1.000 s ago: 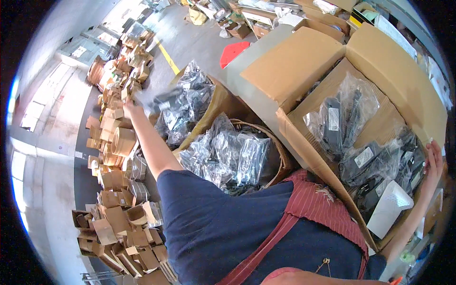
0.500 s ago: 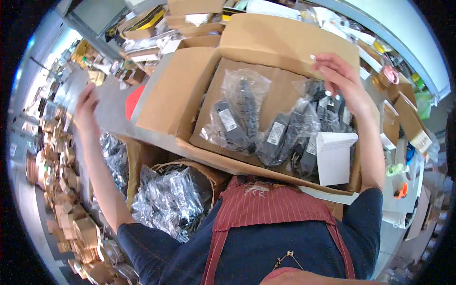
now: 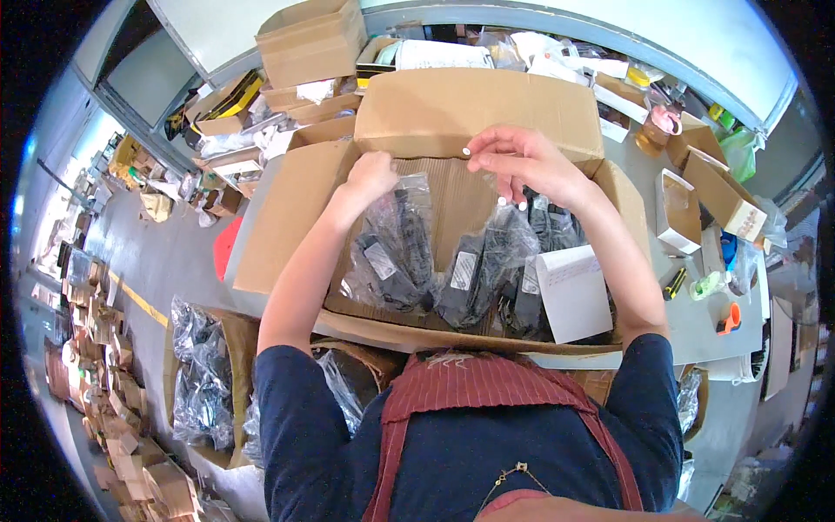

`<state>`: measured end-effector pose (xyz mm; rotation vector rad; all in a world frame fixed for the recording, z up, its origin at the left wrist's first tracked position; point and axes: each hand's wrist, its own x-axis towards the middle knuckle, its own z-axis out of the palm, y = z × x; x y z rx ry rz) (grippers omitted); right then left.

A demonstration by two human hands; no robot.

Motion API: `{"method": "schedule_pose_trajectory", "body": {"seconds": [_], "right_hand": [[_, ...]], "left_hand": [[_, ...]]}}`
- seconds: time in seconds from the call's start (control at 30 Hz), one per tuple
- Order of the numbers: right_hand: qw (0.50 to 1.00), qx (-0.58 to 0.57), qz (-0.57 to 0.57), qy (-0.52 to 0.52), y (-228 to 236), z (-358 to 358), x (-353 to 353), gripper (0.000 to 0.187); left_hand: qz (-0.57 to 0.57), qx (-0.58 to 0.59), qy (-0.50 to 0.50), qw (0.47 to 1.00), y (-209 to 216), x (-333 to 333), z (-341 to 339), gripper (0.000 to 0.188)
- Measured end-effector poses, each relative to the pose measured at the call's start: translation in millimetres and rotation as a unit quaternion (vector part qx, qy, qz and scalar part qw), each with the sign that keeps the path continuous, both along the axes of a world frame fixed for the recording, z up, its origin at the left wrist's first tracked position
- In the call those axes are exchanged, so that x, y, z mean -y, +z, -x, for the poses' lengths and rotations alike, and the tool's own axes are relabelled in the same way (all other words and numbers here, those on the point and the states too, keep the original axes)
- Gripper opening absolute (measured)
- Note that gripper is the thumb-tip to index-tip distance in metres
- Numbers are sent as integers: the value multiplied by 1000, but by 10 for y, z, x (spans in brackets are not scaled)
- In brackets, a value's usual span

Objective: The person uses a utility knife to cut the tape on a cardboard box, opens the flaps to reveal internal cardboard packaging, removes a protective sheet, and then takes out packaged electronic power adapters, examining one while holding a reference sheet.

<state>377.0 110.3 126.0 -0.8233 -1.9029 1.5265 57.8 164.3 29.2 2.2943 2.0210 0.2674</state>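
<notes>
A large open cardboard box [image 3: 417, 329] stands on the bench in front of me. Inside, black power adapters with white labels lie in clear plastic bags, one bagged adapter [image 3: 381, 261] on the left and several bagged adapters [image 3: 487, 265] towards the right. My left hand [image 3: 372, 177] is closed at the box's far left corner, just above the left bag; its fingertips are hidden, so what they hold cannot be made out. Over the far right part of the box my right hand [image 3: 526, 165] hovers with fingers bent and apart, holding nothing. A white paper sheet [image 3: 574, 296] leans at the near right.
Cartons of bagged items [image 3: 202, 383] stand at the lower left, beside the bench. On the bench [image 3: 696, 335] to the right are an orange tape dispenser [image 3: 729, 318], a yellow-black cutter knife [image 3: 674, 284] and small cardboard boxes [image 3: 678, 209]. More cartons [image 3: 313, 43] line the back.
My left hand has swung in from the far left to the box's corner and closed. My right hand has shifted left over the box, fingers still apart. The whole view has turned somewhat.
</notes>
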Motion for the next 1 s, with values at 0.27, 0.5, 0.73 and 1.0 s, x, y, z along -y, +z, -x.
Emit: {"method": "schedule_pose_trajectory", "body": {"seconds": [0.27, 0.5, 0.73, 1.0], "right_hand": [[1000, -16, -5, 10, -215, 24, -185, 27], [998, -48, 28, 18, -350, 62, -187, 25], [995, -85, 48, -9, -319, -7, -169, 27], [995, -84, 48, -24, -271, -2, -172, 23]], "left_hand": [[210, 132, 33, 968, -265, 414, 197, 67], [145, 217, 13, 965, -463, 538, -42, 41], [234, 606, -64, 758, -76, 879, -404, 25], [422, 628, -192, 625, 63, 797, 39, 70]]}}
